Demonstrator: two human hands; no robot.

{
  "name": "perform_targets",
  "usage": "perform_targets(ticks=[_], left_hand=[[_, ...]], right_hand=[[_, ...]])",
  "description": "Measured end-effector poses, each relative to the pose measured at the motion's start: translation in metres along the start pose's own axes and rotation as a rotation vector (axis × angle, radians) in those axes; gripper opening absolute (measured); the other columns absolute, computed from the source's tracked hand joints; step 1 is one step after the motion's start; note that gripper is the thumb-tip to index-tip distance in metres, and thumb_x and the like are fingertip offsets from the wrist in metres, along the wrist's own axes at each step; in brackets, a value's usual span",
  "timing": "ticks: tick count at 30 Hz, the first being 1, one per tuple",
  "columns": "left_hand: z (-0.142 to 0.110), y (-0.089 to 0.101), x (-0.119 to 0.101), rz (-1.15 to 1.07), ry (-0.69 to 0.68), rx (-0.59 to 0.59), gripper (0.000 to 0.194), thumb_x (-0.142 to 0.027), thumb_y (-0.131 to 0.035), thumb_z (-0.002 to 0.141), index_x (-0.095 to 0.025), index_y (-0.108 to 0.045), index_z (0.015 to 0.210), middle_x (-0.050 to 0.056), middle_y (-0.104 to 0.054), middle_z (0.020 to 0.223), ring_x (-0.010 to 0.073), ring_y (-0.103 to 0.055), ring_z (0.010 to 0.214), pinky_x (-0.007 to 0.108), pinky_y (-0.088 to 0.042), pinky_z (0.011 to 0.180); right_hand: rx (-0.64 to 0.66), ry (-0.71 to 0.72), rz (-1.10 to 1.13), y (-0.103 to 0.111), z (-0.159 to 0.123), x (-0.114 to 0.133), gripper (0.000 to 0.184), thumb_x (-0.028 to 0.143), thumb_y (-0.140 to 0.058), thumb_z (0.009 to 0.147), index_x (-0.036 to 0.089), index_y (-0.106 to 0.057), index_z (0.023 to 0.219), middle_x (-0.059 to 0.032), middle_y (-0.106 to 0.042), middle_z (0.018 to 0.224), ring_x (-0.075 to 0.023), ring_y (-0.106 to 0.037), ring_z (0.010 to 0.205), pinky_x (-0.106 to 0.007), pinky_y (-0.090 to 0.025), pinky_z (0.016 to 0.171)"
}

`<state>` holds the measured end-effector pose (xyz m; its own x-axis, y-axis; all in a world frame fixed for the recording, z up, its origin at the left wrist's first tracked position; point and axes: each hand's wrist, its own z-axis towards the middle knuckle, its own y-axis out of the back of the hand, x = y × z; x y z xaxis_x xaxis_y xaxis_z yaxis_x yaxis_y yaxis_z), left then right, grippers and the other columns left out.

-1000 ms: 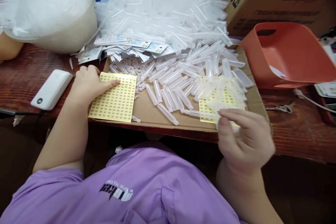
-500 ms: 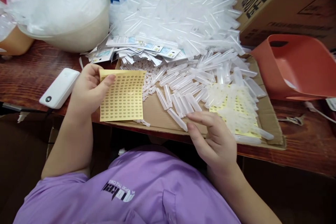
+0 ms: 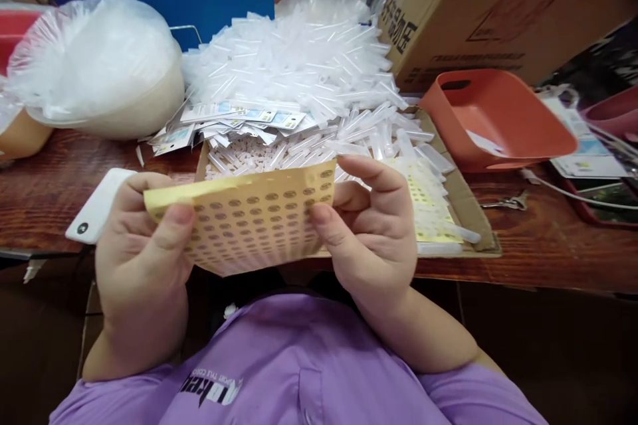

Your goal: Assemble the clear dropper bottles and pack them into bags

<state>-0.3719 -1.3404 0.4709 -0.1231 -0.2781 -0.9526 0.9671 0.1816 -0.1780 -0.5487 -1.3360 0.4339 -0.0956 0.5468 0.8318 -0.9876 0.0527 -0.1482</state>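
Observation:
Between my hands, a yellow sticker sheet [image 3: 254, 219] with rows of small dark oval marks is held up and tilted, its lower part curving toward me. My left hand [image 3: 149, 259] pinches its left edge, thumb on the printed face. At the right edge, my right hand [image 3: 373, 232] grips the sheet between thumb and fingers. Behind it, clear plastic tubes [image 3: 299, 66] lie in a large heap that spills into a flat cardboard tray [image 3: 473, 226]. Small white pieces [image 3: 234, 159] are partly hidden by the sheet.
Printed cards [image 3: 239, 116] lie before the heap. At left stand a bowl with a plastic bag [image 3: 114, 73] and a white power bank [image 3: 94, 212]. An orange bin [image 3: 503, 119], a carton [image 3: 478, 6] and keys [image 3: 506, 202] are at right. Another yellow sheet [image 3: 431, 229] lies under tubes.
The sheet has risen toward me and tilted. My right hand has left the tubes and taken hold of the sheet's right edge. The view has shifted too.

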Motion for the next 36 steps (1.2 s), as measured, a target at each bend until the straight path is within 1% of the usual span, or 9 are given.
perform_targets(ticks=[3, 5, 9, 11, 15, 21, 25, 31, 36], left_hand=[[-0.004, 0.004, 0.001, 0.007, 0.188, 0.208, 0.016, -0.022, -0.070, 0.086, -0.026, -0.067, 0.101, 0.000, -0.073, 0.098, 0.0158, -0.070, 0.083, 0.025, -0.063, 0.067], [-0.001, 0.004, 0.004, 0.093, 0.245, 0.417, 0.022, -0.024, -0.066, 0.089, -0.026, -0.068, 0.111, 0.003, -0.073, 0.107, 0.0172, -0.071, 0.089, 0.024, -0.062, 0.070], [0.010, -0.013, 0.016, 0.355, 0.227, 0.821, 0.022, -0.022, -0.071, 0.086, -0.025, -0.074, 0.107, 0.002, -0.076, 0.101, 0.0134, -0.071, 0.089, 0.016, -0.058, 0.073], [0.010, -0.027, 0.025, 0.352, 0.255, 0.920, 0.017, -0.022, -0.068, 0.087, -0.023, -0.075, 0.102, 0.001, -0.077, 0.096, 0.0126, -0.071, 0.085, 0.016, -0.057, 0.072], [-0.002, -0.049, 0.046, 0.270, 0.312, 0.894, 0.010, -0.025, -0.066, 0.089, -0.019, -0.073, 0.092, 0.000, -0.075, 0.083, 0.0104, -0.069, 0.074, 0.016, -0.054, 0.066], [-0.024, -0.050, 0.066, 0.218, 0.313, 0.780, 0.016, -0.029, -0.064, 0.091, -0.021, -0.072, 0.103, 0.000, -0.075, 0.099, 0.0120, -0.069, 0.091, 0.019, -0.053, 0.084], [-0.028, -0.048, 0.067, 0.289, 0.281, 0.806, 0.022, -0.028, -0.061, 0.093, -0.022, -0.071, 0.112, 0.002, -0.075, 0.111, 0.0151, -0.070, 0.101, 0.023, -0.053, 0.094], [-0.026, -0.051, 0.063, 0.331, 0.052, 0.858, 0.018, -0.019, -0.059, 0.093, -0.021, -0.071, 0.106, 0.001, -0.076, 0.102, 0.0122, -0.071, 0.092, 0.020, -0.056, 0.086], [-0.023, -0.054, 0.058, 0.384, -0.106, 0.871, 0.015, -0.014, -0.058, 0.092, -0.020, -0.071, 0.098, 0.004, -0.075, 0.098, 0.0129, -0.069, 0.091, 0.023, -0.056, 0.085]], right_hand=[[-0.011, -0.057, -0.061, 0.018, -0.009, 0.005, 0.036, 0.018, -0.057, 0.094, 0.031, -0.048, 0.126, 0.0027, -0.063, 0.082, -0.0094, -0.065, 0.068, -0.019, -0.058, 0.059], [0.052, -0.111, -0.102, 0.035, -0.016, 0.004, 0.043, 0.016, -0.056, 0.094, 0.031, -0.044, 0.131, 0.0027, -0.063, 0.082, -0.0093, -0.063, 0.065, -0.020, -0.056, 0.057], [0.241, -0.068, -0.307, 0.067, -0.025, -0.004, 0.054, 0.012, -0.056, 0.092, 0.033, -0.036, 0.138, 0.0033, -0.063, 0.086, -0.0100, -0.064, 0.068, -0.022, -0.055, 0.059], [0.349, -0.028, -0.424, 0.078, -0.026, -0.006, 0.055, 0.011, -0.055, 0.093, 0.031, -0.033, 0.139, 0.0023, -0.065, 0.088, -0.0117, -0.067, 0.074, -0.025, -0.056, 0.064], [0.430, -0.001, -0.558, 0.090, -0.028, -0.005, 0.051, 0.011, -0.053, 0.093, 0.028, -0.033, 0.137, -0.0005, -0.069, 0.093, -0.0145, -0.070, 0.081, -0.028, -0.057, 0.069], [0.298, 0.266, -0.828, 0.094, -0.035, -0.013, 0.040, 0.017, -0.065, 0.088, 0.022, -0.046, 0.124, -0.0057, -0.068, 0.096, -0.0181, -0.069, 0.083, -0.032, -0.058, 0.074], [0.209, 0.436, -0.934, 0.097, -0.032, -0.013, 0.033, 0.017, -0.071, 0.083, 0.024, -0.057, 0.112, -0.0062, -0.066, 0.099, -0.0174, -0.067, 0.088, -0.031, -0.058, 0.077], [0.380, 0.482, -0.912, 0.103, -0.023, -0.009, 0.018, 0.018, -0.068, 0.086, 0.024, -0.066, 0.103, -0.0042, -0.072, 0.094, -0.0168, -0.068, 0.083, -0.030, -0.056, 0.073], [0.380, 0.416, -0.837, 0.101, -0.021, -0.009, 0.016, 0.021, -0.067, 0.087, 0.026, -0.068, 0.103, -0.0031, -0.073, 0.094, -0.0161, -0.068, 0.084, -0.031, -0.056, 0.077]])
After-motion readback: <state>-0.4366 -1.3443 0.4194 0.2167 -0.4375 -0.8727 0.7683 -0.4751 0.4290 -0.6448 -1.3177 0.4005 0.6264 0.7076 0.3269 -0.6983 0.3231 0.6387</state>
